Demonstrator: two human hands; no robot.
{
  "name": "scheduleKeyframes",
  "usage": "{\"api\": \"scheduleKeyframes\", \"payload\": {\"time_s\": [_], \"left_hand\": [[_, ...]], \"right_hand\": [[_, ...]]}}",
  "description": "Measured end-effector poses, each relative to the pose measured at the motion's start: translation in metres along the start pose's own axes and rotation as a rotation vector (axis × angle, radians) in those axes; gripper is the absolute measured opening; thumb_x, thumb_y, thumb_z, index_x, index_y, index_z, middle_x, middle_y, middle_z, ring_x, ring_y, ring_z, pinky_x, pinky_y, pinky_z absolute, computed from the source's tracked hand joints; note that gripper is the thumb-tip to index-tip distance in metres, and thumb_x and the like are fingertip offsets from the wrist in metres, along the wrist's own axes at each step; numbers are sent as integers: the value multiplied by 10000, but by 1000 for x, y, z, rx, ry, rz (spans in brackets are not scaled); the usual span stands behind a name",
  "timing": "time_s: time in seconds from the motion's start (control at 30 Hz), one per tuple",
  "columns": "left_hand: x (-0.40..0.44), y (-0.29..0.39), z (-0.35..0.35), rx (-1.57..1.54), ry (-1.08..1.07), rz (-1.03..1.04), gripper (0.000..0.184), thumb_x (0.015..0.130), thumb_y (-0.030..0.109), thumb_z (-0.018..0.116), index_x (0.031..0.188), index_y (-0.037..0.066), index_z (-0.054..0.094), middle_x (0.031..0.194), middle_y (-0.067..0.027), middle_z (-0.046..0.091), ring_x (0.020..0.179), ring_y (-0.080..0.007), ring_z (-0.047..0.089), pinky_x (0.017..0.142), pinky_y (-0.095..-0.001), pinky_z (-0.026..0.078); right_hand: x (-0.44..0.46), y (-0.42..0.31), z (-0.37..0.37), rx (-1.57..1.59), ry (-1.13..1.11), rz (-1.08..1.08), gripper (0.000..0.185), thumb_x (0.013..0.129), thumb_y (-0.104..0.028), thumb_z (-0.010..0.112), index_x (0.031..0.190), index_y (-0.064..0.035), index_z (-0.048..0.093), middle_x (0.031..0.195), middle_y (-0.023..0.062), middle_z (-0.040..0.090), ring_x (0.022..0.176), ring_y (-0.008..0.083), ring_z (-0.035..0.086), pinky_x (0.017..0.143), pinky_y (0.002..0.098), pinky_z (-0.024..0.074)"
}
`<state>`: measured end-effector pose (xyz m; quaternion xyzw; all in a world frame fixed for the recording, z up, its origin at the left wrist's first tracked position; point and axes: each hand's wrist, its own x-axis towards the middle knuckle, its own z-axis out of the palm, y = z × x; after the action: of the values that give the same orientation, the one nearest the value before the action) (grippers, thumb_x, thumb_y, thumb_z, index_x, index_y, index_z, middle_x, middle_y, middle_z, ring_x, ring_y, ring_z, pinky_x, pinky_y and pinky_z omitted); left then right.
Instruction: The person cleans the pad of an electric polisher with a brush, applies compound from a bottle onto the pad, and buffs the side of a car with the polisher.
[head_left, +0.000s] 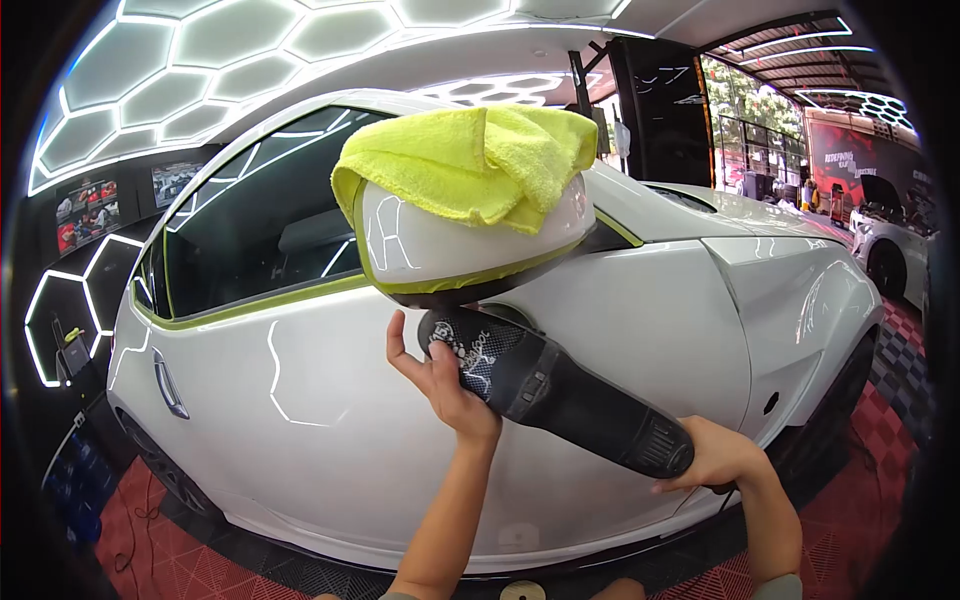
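Observation:
A black car polisher (560,390) is held at a slant in front of the white car door (640,330). My left hand (455,390) grips its head from the left, thumb on the top and a finger raised beside it. Around the rear end of the body my right hand (715,452) is closed. The polisher's head is just below the white side mirror (420,235); its pad is mostly hidden behind it, so contact with the door cannot be told. A yellow-green microfibre towel (450,165) lies draped over the mirror. Green masking tape (265,305) edges the window and mirror.
A door handle (170,383) is at the left. The floor (880,450) has red and dark tiles. A cable (150,510) trails at lower left. Another white car (890,245) stands at far right. A round pale disc (522,591) shows at the bottom edge.

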<state>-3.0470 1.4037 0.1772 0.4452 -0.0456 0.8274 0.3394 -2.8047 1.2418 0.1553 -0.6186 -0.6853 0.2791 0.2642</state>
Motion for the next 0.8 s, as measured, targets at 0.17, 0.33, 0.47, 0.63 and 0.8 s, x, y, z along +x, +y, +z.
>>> {"api": "scheduleKeyframes", "payload": {"time_s": [0.17, 0.33, 0.47, 0.63, 0.8], "left_hand": [[-14, -11, 18, -80, 24, -16, 598, 1043, 250, 447, 1550, 135, 151, 1301, -279, 541, 1170, -363, 612, 978, -438, 531], [-27, -16, 40, -70, 28, -75, 604, 1050, 222, 433, 1559, 120, 123, 1253, -273, 579, 1129, -332, 638, 970, -420, 537], [-43, -38, 47, 28, 165, -103, 296, 1038, 158, 537, 1234, 118, 320, 990, -103, 604, 885, -120, 576, 777, -260, 487], [-48, -44, 74, -75, 101, -90, 344, 970, 89, 667, 859, 112, 342, 836, 21, 399, 767, -69, 361, 703, -214, 335], [-45, -53, 84, 63, 82, -73, 419, 945, 127, 716, 778, 119, 331, 767, 34, 372, 709, -70, 334, 635, -228, 318]], "right_hand": [[-6, 16, -25, 44, -54, 85, 582, 636, -291, 914, 1015, 54, 636, 795, 86, 680, 708, 184, 659, 677, 335, 546], [-9, 50, -32, 41, -16, -27, 566, 619, -270, 931, 985, 50, 640, 774, 59, 664, 684, 142, 640, 620, 319, 535], [-19, 59, -34, 70, -22, 9, 554, 615, -267, 933, 964, 48, 640, 767, 58, 669, 668, 142, 644, 612, 318, 531], [-37, 73, -24, 217, 24, 65, 425, 647, -164, 920, 896, 14, 626, 695, 45, 660, 571, 137, 638, 551, 290, 511], [-42, 77, -4, 397, 115, 18, 351, 650, -54, 898, 856, -1, 618, 657, 43, 645, 554, 134, 636, 514, 284, 490]]}}
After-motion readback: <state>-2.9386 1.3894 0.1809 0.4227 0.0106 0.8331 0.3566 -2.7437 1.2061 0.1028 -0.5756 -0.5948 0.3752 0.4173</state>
